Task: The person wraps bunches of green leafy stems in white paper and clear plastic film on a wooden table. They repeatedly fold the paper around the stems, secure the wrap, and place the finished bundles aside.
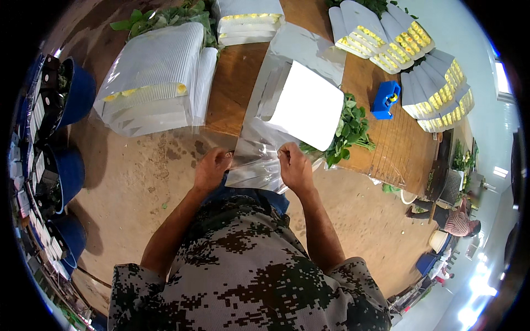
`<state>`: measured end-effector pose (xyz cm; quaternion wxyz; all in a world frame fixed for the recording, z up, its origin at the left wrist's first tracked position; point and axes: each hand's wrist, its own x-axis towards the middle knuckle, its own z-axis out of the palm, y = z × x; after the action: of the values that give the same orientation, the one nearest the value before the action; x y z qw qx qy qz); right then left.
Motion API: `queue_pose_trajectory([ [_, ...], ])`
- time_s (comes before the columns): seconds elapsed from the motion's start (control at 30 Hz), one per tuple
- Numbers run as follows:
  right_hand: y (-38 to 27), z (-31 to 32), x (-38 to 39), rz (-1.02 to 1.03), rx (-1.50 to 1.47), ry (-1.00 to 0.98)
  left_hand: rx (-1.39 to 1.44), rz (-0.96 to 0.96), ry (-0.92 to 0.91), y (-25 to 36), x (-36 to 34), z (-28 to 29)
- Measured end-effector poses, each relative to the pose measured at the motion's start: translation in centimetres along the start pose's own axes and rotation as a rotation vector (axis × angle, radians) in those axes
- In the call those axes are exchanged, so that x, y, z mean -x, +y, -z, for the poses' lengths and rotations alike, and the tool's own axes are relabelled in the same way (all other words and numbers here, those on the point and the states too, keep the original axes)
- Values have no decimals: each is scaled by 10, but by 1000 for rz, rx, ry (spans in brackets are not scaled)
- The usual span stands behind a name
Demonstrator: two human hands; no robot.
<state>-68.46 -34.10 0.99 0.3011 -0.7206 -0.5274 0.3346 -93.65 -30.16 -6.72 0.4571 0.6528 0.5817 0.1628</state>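
Note:
At the near edge of the table, a clear plastic film (255, 165) is stretched between my two hands. My left hand (212, 170) pinches its left side, and my right hand (296, 168) pinches the right side with fingers pressed together. The film runs away from me across the table, under a flower bundle wrapped in white card (309, 102). Green leaves and stems (350, 129) stick out of the bundle's right side. Its blooms are hidden by the white wrapping.
Wrapped bundles of yellow flowers lie at the far left (149, 77), far middle (249, 27) and far right (439, 94) of the wooden table (397, 149). A blue tape dispenser (385, 100) stands among them. Blue buckets (77, 91) line the left; another person (461, 220) is at right.

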Motion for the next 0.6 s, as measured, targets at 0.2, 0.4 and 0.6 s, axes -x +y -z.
queue_pose_trajectory([
  [0.2,-10,-2,-2,97,98,-38,423,-100,-186,83,-18,-10],
  [0.4,-11,-1,12,179,146,57,689,267,-473,91,-24,-15],
  [0.6,30,-18,60,-5,411,385,991,404,-417,97,-12,-10],
])
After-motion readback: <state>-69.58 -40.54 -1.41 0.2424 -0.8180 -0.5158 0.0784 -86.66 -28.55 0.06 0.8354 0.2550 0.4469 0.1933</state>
